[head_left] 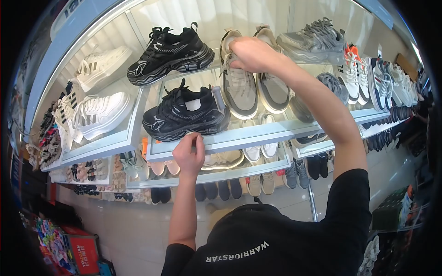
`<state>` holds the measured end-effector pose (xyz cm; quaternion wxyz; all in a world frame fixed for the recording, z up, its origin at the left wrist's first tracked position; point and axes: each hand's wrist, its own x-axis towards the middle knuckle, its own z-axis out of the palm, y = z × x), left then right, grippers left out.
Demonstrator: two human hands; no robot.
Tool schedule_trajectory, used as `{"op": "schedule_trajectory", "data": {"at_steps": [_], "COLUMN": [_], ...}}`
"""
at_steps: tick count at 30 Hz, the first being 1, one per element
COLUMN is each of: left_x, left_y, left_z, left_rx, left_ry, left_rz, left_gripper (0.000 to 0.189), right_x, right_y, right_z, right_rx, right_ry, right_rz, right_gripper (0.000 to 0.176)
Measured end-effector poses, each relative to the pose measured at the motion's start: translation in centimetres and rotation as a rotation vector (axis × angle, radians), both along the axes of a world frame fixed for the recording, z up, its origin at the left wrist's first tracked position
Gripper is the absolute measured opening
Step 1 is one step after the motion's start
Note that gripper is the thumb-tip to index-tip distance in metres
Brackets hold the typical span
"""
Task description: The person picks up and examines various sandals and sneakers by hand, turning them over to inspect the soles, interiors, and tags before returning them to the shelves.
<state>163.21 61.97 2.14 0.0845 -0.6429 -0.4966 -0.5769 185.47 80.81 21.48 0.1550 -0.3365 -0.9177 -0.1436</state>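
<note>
My right hand (253, 54) reaches over a grey-beige sneaker (240, 92) with pale laces, its curled fingers at the shoe's opening and tongue. The matching sneaker (272, 89) stands close beside it on the right. My left hand (189, 152) is closed at the front edge of the glass shelf (262, 135), just below a black chunky sneaker (182, 115). Whatever its fingers may hold is hidden. A clear plastic piece (218, 98) stands at the heel of that black sneaker. Behind it is another black sneaker (170, 55).
White sneakers (103, 115) stand on the left shelf section. Grey chunky sneakers (313, 39) are at the back right, with white and orange ones (352, 76) further right. Lower shelves hold more shoes (260, 184). A red box (84, 253) sits on the floor at lower left.
</note>
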Motion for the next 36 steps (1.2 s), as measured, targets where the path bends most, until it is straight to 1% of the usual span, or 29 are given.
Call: {"op": "schedule_trajectory", "data": {"at_steps": [2, 6, 8, 12, 14, 16, 18, 20, 21, 23, 24, 26, 27, 28, 30, 31, 33, 34, 36], "left_x": [0.0, -0.1, -0.1, -0.1, -0.1, -0.1, 0.1, 0.0, 0.1, 0.1, 0.0, -0.1, -0.1, -0.2, -0.3, -0.2, -0.2, -0.2, -0.2], "left_y": [0.0, 0.1, -0.1, -0.2, -0.2, 0.2, 0.2, 0.0, 0.0, 0.0, 0.1, 0.2, 0.2, 0.3, 0.3, 0.3, 0.2, 0.3, 0.5], "left_z": [0.0, -0.3, 0.0, 0.0, 0.0, 0.0, -0.2, -0.1, 0.0, 0.1, 0.1, -0.2, -0.3, -0.4, -0.4, -0.4, -0.4, -0.5, -0.4], "left_rx": [0.004, 0.017, -0.046, -0.043, -0.05, -0.008, 0.021, -0.029, -0.022, -0.008, -0.005, 0.003, 0.001, 0.011, 0.021, 0.015, 0.004, 0.021, 0.04], "left_ry": [0.012, 0.014, 0.018, 0.02, 0.021, 0.02, 0.02, 0.034, 0.038, 0.046, 0.047, 0.042, 0.038, 0.039, 0.035, 0.028, 0.013, 0.016, 0.01], "left_rz": [-0.001, -0.003, 0.006, 0.009, 0.003, 0.001, -0.017, 0.022, 0.011, 0.019, 0.017, 0.009, 0.014, 0.008, 0.012, 0.009, 0.01, 0.007, 0.012], "left_gripper": [0.002, 0.002, 0.003, 0.003, 0.003, 0.001, 0.002, 0.003, 0.003, 0.003, 0.003, 0.003, 0.003, 0.003, 0.004, 0.004, 0.004, 0.005, 0.005], "right_x": [-0.1, -0.3, -0.3, 0.0, 0.2, 0.3, 0.6, 0.8, 0.4, -1.4, -1.9, -2.9, -3.5, -3.9, -4.6, -4.8, -4.3, -4.1, -3.9], "right_y": [-0.1, 0.0, 0.0, 0.3, 0.5, 1.6, 6.3, 14.4, 14.8, 14.8, 14.8, 14.6, 14.7, 14.8, 15.4, 16.0, 17.4, 18.1, 18.9], "right_z": [-0.2, -0.4, -0.5, 0.3, 1.7, 5.3, 7.5, 7.8, 7.4, 7.2, 7.0, 6.4, 6.3, 6.3, 6.3, 6.4, 5.6, 5.0, 4.1], "right_rx": [0.056, 0.063, 0.088, 0.05, -0.022, -0.249, -0.13, -0.039, -0.033, -0.268, -0.265, -0.323, -0.378, -0.376, -0.531, -0.526, -0.598, -0.594, -0.47], "right_ry": [0.042, 0.045, 0.05, 0.016, -0.036, 0.219, 0.319, -0.024, -0.018, -0.25, -0.248, -0.31, -0.351, -0.359, -0.444, -0.454, -0.472, -0.482, -0.55], "right_rz": [0.012, 0.018, 0.03, 0.032, -0.004, -0.127, -0.2, -0.304, -0.315, -0.453, -0.454, -0.465, -0.504, -0.498, -0.588, -0.58, -0.577, -0.574, -0.583], "right_gripper": [0.035, 0.034, 0.034, 0.035, 0.043, 0.044, 0.032, 0.024, 0.024, 0.033, 0.033, 0.024, 0.028, 0.028, 0.031, 0.031, 0.038, 0.038, 0.042]}}
